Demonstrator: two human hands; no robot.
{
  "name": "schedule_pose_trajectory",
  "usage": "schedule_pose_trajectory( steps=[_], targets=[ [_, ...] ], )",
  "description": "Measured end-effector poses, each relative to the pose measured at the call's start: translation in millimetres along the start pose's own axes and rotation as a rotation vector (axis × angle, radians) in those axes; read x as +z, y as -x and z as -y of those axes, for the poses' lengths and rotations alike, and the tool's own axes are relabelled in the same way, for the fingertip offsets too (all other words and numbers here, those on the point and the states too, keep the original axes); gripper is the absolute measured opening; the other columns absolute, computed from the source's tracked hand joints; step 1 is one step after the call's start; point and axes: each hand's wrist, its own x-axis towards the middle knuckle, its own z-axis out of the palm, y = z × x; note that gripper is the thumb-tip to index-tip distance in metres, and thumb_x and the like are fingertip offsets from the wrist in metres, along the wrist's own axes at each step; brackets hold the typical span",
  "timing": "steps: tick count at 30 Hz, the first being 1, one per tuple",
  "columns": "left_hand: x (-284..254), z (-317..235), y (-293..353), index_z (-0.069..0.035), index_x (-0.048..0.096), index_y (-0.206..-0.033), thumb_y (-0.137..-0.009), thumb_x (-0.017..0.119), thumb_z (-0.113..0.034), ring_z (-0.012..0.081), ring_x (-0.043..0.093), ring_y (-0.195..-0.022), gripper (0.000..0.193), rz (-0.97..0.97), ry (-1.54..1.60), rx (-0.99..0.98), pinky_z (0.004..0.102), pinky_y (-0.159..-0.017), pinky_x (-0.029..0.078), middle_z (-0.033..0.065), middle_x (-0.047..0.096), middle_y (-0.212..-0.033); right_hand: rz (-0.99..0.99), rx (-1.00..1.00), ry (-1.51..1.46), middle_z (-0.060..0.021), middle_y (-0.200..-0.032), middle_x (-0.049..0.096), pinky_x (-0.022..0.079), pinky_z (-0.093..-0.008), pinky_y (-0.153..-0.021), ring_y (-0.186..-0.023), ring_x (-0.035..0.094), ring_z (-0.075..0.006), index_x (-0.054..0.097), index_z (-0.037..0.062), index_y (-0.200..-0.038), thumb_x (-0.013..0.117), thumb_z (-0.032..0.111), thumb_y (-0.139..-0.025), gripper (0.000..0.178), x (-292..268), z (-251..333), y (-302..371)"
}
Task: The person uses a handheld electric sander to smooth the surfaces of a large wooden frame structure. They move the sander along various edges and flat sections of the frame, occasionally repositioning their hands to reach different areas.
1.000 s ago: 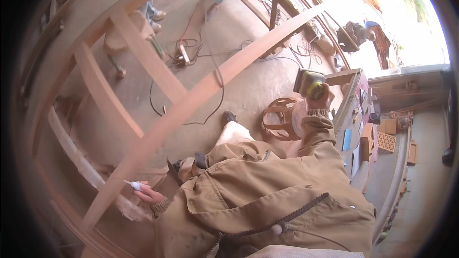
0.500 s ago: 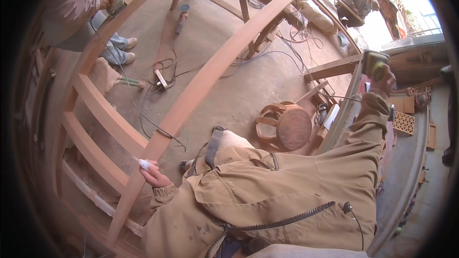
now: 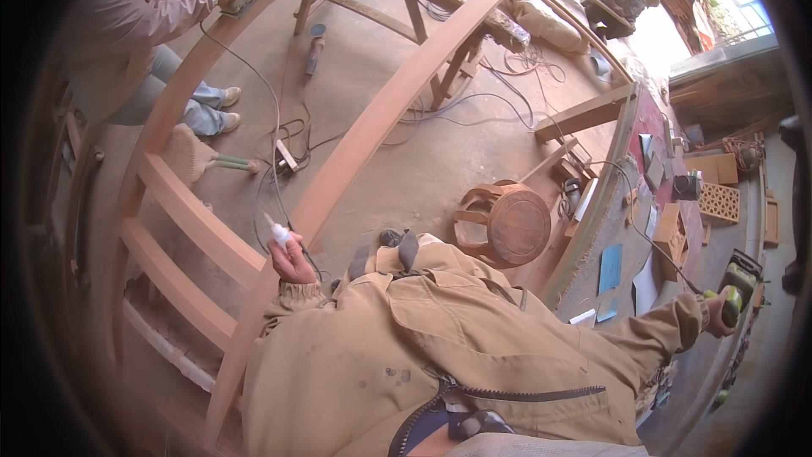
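My left hand [image 3: 293, 264] is closed around a small white squeeze bottle [image 3: 280, 234] with a pointed nozzle, just above the near end of a long curved wooden rail [image 3: 385, 114]. That rail belongs to a large bare-wood frame, with two shorter slats [image 3: 196, 213] joining it at the left. Far out to the right, my right hand [image 3: 721, 313] grips a green and black power sander [image 3: 741, 281], held off the frame. A dark cord runs from it over the workbench.
A workbench [image 3: 584, 267] at right bears blue sheets [image 3: 610, 267] and wooden pieces. A round stool [image 3: 518, 224] stands before me. Cords, a power strip [image 3: 287, 156] and an angle grinder [image 3: 315, 52] lie on the floor. At left, a co-worker holds another sander [image 3: 241, 3] against the frame.
My right hand has swung the sander from the bench's far end back toward me, to the right. My left hand has moved slightly right and up with the bottle. The co-worker's hands have shifted right.
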Motion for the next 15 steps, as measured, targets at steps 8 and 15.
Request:
schedule_pose_trajectory(
  steps=[8,15],
  targets=[
    [6,6,12,-0.004,0.054,-0.107,-0.087,0.060,-0.022,0.0336,0.063,-0.064,0.027,-0.103,-0.171,-0.021,0.0412,-0.051,0.048,0.0172,0.062,-0.079,1.297,-0.122,-0.999,-0.0106,-0.086,0.058,0.045,-0.0379,-0.060,-0.073,0.052,-0.0259,0.056,0.0052,-0.106,0.072,0.033,-0.063,0.053,-53,215,244],
    [-90,-47,107,-0.002,0.052,-0.109,-0.091,0.054,-0.025,0.0359,0.062,-0.071,0.029,-0.518,-0.291,-0.088,0.0404,-0.059,0.049,0.0177,0.062,-0.087,2.871,0.613,-1.806,-0.0103,-0.082,0.056,0.042,-0.0326,-0.049,-0.062,0.050,-0.0208,0.054,0.0025,-0.106,0.065,0.031,-0.075,0.044,-210,424,336]
  ],
)
